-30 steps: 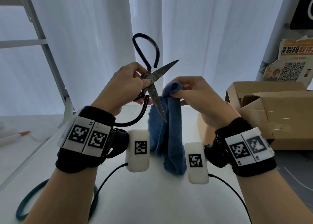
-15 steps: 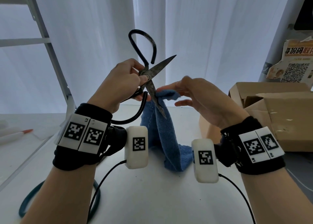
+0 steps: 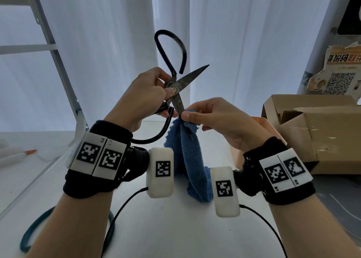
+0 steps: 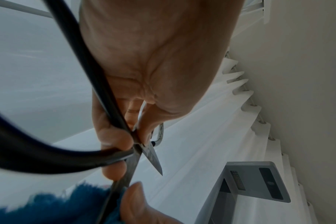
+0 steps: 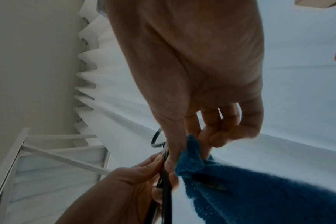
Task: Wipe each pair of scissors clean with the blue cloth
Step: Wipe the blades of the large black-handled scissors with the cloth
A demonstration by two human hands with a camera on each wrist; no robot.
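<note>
White table (image 3: 172, 228) | left hand (image 3: 144, 97) still grips scissors (image 3: 176, 91) | right hand (image 3: 216, 117) now pinches blue cloth (image 3: 192, 156) around lower blade

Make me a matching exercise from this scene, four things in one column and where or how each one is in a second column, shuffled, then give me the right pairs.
Column one:
1. scissors
2. blue cloth
3. cardboard box
4. pencil

Column two:
A. lying on the table at the far left
B. held up, blades spread open, by the left hand
C. standing open at the right
D. pinched around the lower blade by the right hand, the rest hanging down

Pairs: 1-B, 2-D, 3-C, 4-A
</note>
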